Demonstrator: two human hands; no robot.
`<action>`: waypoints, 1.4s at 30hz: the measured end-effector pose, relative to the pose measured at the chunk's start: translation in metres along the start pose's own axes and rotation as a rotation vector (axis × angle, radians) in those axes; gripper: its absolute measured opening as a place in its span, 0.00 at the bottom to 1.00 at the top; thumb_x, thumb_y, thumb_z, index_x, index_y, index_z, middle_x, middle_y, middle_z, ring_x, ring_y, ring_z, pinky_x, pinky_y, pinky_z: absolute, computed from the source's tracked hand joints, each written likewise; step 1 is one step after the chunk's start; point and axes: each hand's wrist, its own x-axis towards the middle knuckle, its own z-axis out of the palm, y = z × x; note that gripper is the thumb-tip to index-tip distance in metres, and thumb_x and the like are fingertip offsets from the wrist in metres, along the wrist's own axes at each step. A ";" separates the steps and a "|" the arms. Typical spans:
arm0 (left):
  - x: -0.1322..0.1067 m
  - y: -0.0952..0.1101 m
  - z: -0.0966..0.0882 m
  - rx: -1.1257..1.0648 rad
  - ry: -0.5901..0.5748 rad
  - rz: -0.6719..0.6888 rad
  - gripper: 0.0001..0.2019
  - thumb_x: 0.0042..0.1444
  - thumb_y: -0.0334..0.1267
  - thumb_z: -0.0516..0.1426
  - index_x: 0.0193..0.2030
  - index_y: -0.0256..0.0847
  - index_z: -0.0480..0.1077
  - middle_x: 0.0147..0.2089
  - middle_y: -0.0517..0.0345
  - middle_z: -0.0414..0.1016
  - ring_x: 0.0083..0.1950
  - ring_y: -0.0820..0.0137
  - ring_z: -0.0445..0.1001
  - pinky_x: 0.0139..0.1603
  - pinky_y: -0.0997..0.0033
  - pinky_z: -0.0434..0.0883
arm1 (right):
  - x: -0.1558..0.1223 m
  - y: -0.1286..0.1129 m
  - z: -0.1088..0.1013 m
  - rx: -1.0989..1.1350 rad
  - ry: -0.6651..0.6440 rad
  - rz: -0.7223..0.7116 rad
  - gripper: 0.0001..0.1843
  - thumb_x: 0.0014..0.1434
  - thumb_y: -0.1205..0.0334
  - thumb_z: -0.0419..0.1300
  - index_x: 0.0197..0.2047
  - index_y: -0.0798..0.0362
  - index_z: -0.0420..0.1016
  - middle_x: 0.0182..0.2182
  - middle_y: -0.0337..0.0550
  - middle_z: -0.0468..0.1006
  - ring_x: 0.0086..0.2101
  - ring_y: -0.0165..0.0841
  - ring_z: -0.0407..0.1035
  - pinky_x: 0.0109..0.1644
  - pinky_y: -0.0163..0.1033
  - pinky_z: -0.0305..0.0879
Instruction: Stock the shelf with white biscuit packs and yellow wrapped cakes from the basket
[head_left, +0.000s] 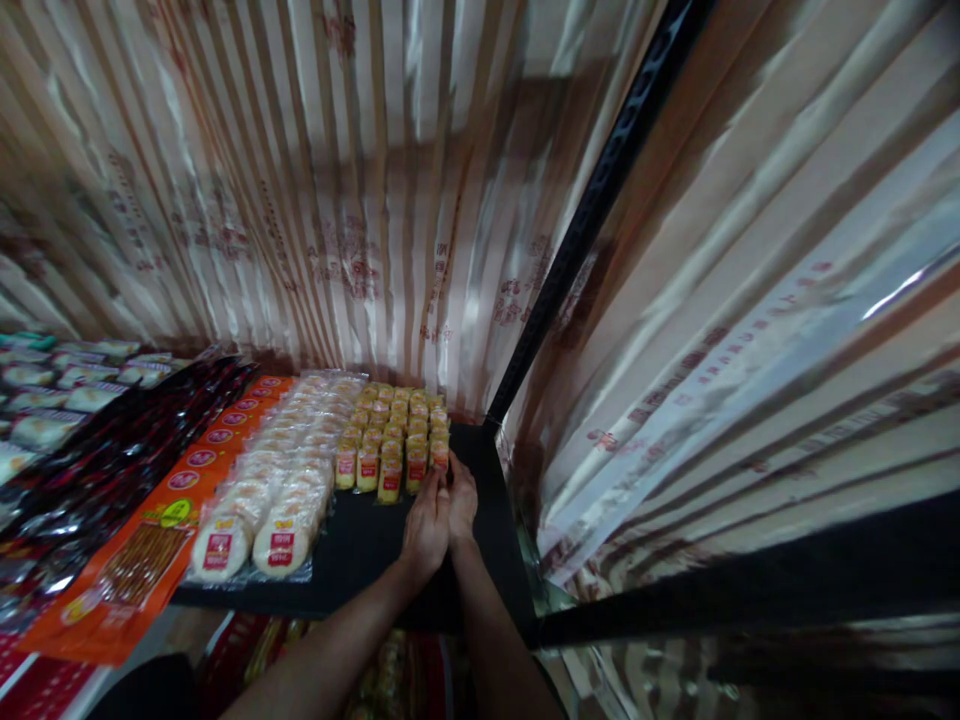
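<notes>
My left hand [427, 522] and my right hand [462, 497] are close together over the black shelf [360, 545]. Their fingertips are closed about a small yellow snack pack [439, 452] with a red label, at the right end of the front row. The left fingers are at its front and the right fingers along its right side. Part of the pack is hidden by the fingers. Several rows of like yellow snack packs [391, 474] stand side by side to the left of my hands.
Left of the yellow packs lie two columns of round white crackers [281, 540] in clear wrap. Beyond are an orange snack bag [112, 600], dark red packs [97, 500] and white packs [45, 430]. A black metal post [592, 220] stands at the right, before printed plastic sheeting [345, 200].
</notes>
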 end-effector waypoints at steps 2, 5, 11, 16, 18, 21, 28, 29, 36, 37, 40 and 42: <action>0.001 -0.001 0.000 -0.008 0.000 0.014 0.22 0.59 0.39 0.42 0.55 0.33 0.65 0.60 0.47 0.63 0.64 0.65 0.58 0.66 0.59 0.52 | 0.002 0.000 0.002 0.005 0.017 -0.009 0.22 0.56 0.58 0.47 0.50 0.57 0.70 0.46 0.51 0.74 0.46 0.37 0.66 0.52 0.43 0.60; 0.001 -0.002 0.000 -0.025 0.002 0.032 0.21 0.59 0.39 0.43 0.55 0.35 0.64 0.60 0.48 0.64 0.63 0.66 0.58 0.66 0.59 0.53 | 0.003 0.001 0.004 -0.011 0.038 -0.010 0.23 0.56 0.59 0.47 0.50 0.59 0.70 0.46 0.53 0.74 0.45 0.38 0.67 0.52 0.43 0.61; 0.000 -0.007 0.003 -0.038 -0.007 0.058 0.23 0.59 0.40 0.42 0.57 0.34 0.63 0.61 0.47 0.63 0.65 0.66 0.55 0.66 0.60 0.52 | 0.002 0.005 0.006 -0.054 0.012 -0.068 0.22 0.56 0.62 0.46 0.51 0.55 0.70 0.46 0.48 0.74 0.45 0.36 0.66 0.51 0.42 0.61; -0.002 -0.008 0.003 -0.047 0.001 0.081 0.22 0.59 0.41 0.43 0.56 0.35 0.63 0.60 0.48 0.64 0.65 0.66 0.54 0.67 0.60 0.51 | 0.001 0.010 0.009 -0.079 0.031 -0.112 0.22 0.56 0.63 0.46 0.52 0.54 0.69 0.48 0.48 0.72 0.47 0.36 0.64 0.52 0.43 0.59; -0.002 -0.007 0.002 -0.041 -0.003 0.090 0.23 0.59 0.41 0.42 0.57 0.34 0.63 0.60 0.47 0.64 0.65 0.66 0.54 0.66 0.60 0.51 | 0.000 0.010 0.010 -0.084 0.055 -0.111 0.22 0.57 0.62 0.46 0.53 0.55 0.68 0.49 0.49 0.71 0.49 0.37 0.62 0.52 0.44 0.59; -0.002 -0.008 0.002 -0.030 -0.011 0.099 0.23 0.59 0.41 0.42 0.57 0.34 0.63 0.61 0.46 0.63 0.65 0.66 0.53 0.66 0.59 0.51 | -0.001 0.010 0.011 -0.075 0.077 -0.118 0.23 0.58 0.60 0.45 0.54 0.56 0.66 0.51 0.51 0.70 0.50 0.37 0.61 0.52 0.44 0.58; -0.006 -0.003 0.001 -0.014 0.000 0.124 0.22 0.60 0.40 0.42 0.57 0.35 0.62 0.60 0.47 0.64 0.65 0.66 0.55 0.66 0.59 0.52 | 0.000 0.011 0.007 -0.059 0.072 -0.134 0.24 0.58 0.60 0.44 0.54 0.58 0.66 0.50 0.54 0.70 0.49 0.39 0.61 0.52 0.46 0.58; -0.007 -0.002 0.000 -0.007 0.000 0.131 0.22 0.60 0.39 0.42 0.58 0.35 0.62 0.60 0.48 0.64 0.64 0.66 0.56 0.66 0.59 0.53 | -0.002 0.009 0.005 -0.062 0.082 -0.118 0.24 0.57 0.60 0.44 0.54 0.59 0.65 0.50 0.54 0.70 0.49 0.39 0.61 0.52 0.46 0.58; -0.057 0.005 -0.022 0.063 -0.079 0.218 0.22 0.61 0.37 0.41 0.59 0.35 0.58 0.60 0.47 0.63 0.62 0.67 0.59 0.63 0.60 0.58 | -0.054 -0.017 -0.024 0.021 0.079 -0.041 0.22 0.58 0.60 0.43 0.51 0.57 0.68 0.52 0.52 0.68 0.52 0.38 0.60 0.55 0.46 0.57; -0.071 0.005 -0.028 0.049 -0.095 0.222 0.22 0.61 0.37 0.41 0.60 0.36 0.58 0.60 0.47 0.62 0.62 0.67 0.59 0.63 0.60 0.58 | -0.067 -0.021 -0.028 0.052 0.071 -0.045 0.22 0.59 0.59 0.43 0.50 0.57 0.69 0.53 0.53 0.67 0.52 0.37 0.60 0.55 0.46 0.57; -0.123 0.002 -0.047 0.017 -0.118 0.168 0.21 0.61 0.39 0.42 0.60 0.37 0.56 0.60 0.46 0.61 0.61 0.67 0.59 0.63 0.60 0.58 | -0.116 -0.030 -0.040 0.137 0.052 -0.036 0.20 0.60 0.57 0.44 0.46 0.56 0.71 0.52 0.53 0.67 0.51 0.36 0.63 0.54 0.44 0.60; -0.160 -0.009 -0.061 0.007 -0.176 0.143 0.21 0.61 0.39 0.43 0.60 0.38 0.56 0.60 0.47 0.61 0.61 0.66 0.60 0.62 0.59 0.58 | -0.154 -0.033 -0.044 0.171 -0.010 -0.012 0.18 0.60 0.56 0.46 0.45 0.54 0.72 0.50 0.51 0.70 0.50 0.35 0.65 0.53 0.44 0.61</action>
